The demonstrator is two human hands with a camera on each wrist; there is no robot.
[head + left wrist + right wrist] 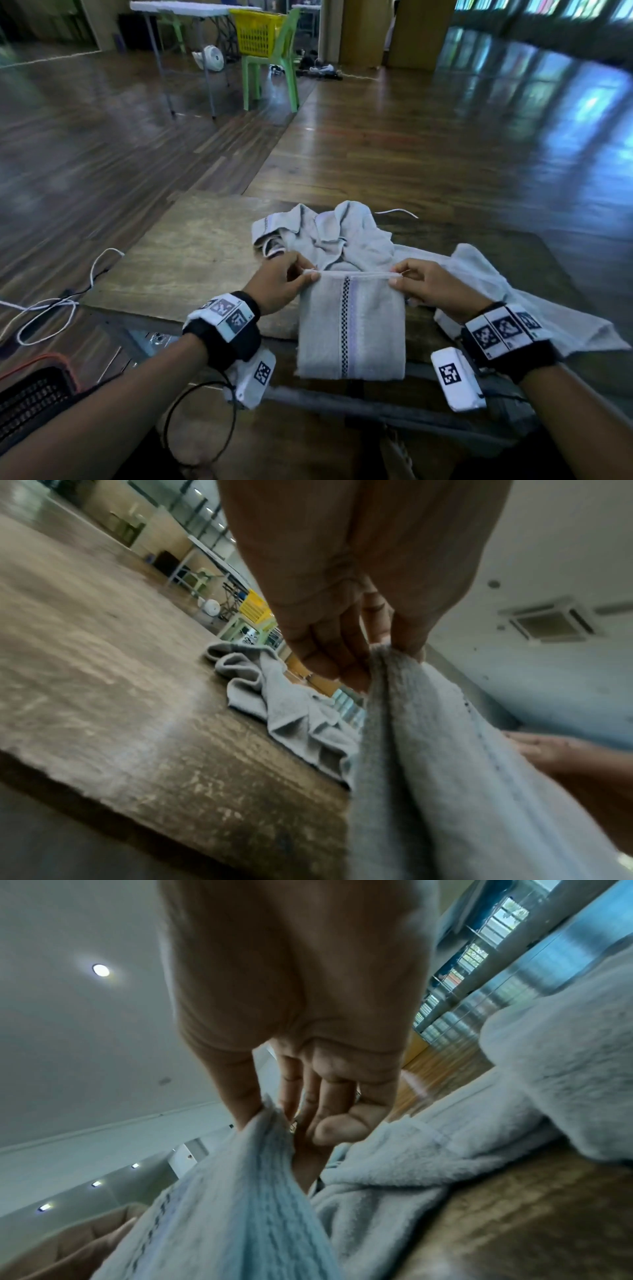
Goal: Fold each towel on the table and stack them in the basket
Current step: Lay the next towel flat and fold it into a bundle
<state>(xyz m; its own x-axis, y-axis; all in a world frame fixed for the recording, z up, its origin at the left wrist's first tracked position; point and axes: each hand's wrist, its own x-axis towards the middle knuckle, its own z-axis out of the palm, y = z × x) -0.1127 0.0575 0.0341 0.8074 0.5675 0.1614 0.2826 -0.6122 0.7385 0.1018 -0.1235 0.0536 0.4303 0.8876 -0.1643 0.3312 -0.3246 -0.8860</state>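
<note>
A grey towel with a dark checked stripe (349, 329) hangs doubled over the near edge of the wooden table (191, 253). My left hand (291, 279) pinches its top left corner, and my right hand (414, 282) pinches the top right corner. The left wrist view shows thumb and fingers closed on the towel edge (387, 653); the right wrist view shows the same pinch on the towel (263, 1118). A crumpled grey towel (329, 233) lies just behind, and a paler towel (507, 294) lies spread at the right. A dark basket with an orange rim (34, 394) sits low at the left.
White cables (51, 308) trail on the floor to the left. Far back stand a green chair (274, 61) carrying a yellow basket (255, 32), a white folding table (178, 10) and a small white fan (210, 58). Wooden floor surrounds the table.
</note>
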